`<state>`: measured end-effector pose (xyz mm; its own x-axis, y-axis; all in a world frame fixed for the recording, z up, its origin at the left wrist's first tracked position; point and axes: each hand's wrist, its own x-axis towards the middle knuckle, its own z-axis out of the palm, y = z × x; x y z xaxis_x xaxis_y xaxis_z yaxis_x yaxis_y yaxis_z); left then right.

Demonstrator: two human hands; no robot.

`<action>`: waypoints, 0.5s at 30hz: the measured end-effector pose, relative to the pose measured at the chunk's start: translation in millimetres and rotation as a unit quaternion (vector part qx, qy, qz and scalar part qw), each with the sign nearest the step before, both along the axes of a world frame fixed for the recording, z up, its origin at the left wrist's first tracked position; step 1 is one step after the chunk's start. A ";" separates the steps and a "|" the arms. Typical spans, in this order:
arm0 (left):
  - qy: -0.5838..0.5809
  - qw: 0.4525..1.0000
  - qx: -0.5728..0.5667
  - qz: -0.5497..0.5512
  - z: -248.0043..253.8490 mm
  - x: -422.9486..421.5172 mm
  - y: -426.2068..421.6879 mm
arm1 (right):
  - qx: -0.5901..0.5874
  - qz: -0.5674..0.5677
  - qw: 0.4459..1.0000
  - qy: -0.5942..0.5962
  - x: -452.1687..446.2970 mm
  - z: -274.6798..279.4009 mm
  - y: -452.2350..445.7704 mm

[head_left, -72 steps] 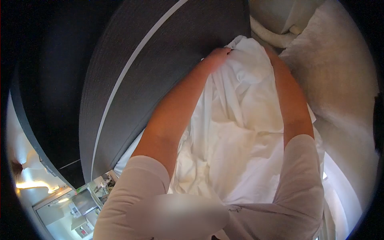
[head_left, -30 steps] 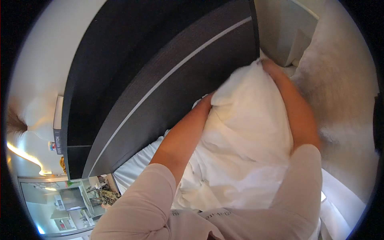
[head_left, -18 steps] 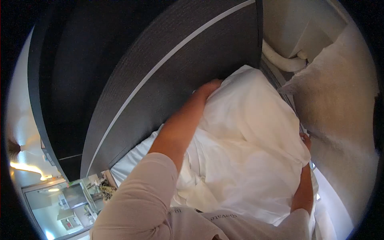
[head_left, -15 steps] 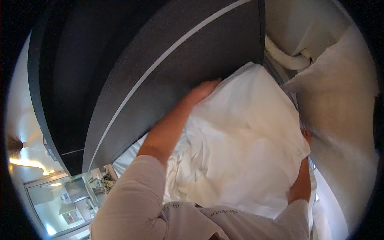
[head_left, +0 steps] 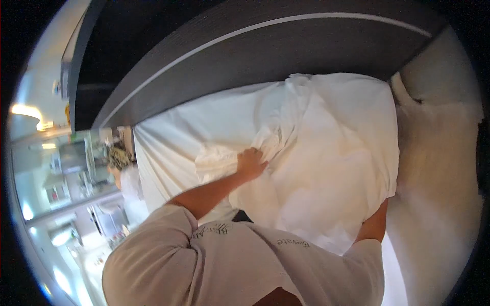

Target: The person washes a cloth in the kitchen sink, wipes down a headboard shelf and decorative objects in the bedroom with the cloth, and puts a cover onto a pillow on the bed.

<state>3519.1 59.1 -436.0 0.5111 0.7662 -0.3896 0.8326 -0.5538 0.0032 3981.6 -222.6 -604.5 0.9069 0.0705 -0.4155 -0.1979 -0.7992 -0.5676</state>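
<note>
A white bed sheet (head_left: 332,153) lies loosely over a mattress, bunched in folds along its left side. My left hand (head_left: 251,163) is on these gathered folds near the middle of the bed, its fingers curled into the cloth. The left part of the mattress has a smoother white cover (head_left: 204,120) with creases toward its corner. At the right edge of the bed, my right forearm (head_left: 375,222) reaches in under the hanging sheet. The cloth hides my right hand, so its fingers cannot be seen.
A dark headboard or panel (head_left: 245,61) with a pale stripe stands along the bed's far side. A light wall or curtain (head_left: 439,153) is close on the right. To the left, a person (head_left: 122,163) with a patterned head covering stands near a mirror or glass (head_left: 66,168).
My left hand has moved from the far edge by the panel back to the bed's middle. The sheet now lies flatter, and my view has turned, showing more of the mattress.
</note>
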 end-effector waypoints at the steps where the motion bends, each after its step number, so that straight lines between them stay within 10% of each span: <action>1: -0.010 0.989 -0.135 0.067 11.9 -10.3 17.6 | 0.016 -0.009 1.000 0.002 1.0 14.0 2.1; 5: -0.075 0.903 -0.313 0.285 109.6 -133.2 105.2 | 0.094 -0.085 0.992 0.013 -5.6 89.2 23.3; 10: 0.021 0.952 0.083 0.293 197.1 -413.4 219.8 | 0.182 0.039 0.936 -0.299 -58.6 191.5 70.9; 11: -0.052 0.895 0.155 0.414 224.6 -443.5 222.6 | 0.196 0.107 0.885 -0.407 -79.4 210.1 86.4; 15: 0.037 0.908 0.253 0.332 230.4 -540.1 241.5 | 0.448 0.327 0.827 0.092 -290.6 149.5 191.6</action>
<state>2978.9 300.6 -205.6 -0.1424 0.9862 0.0842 0.9711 0.1557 -0.1809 3691.0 -31.0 -455.0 0.4797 0.8755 -0.0575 -0.0377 -0.0449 -0.9983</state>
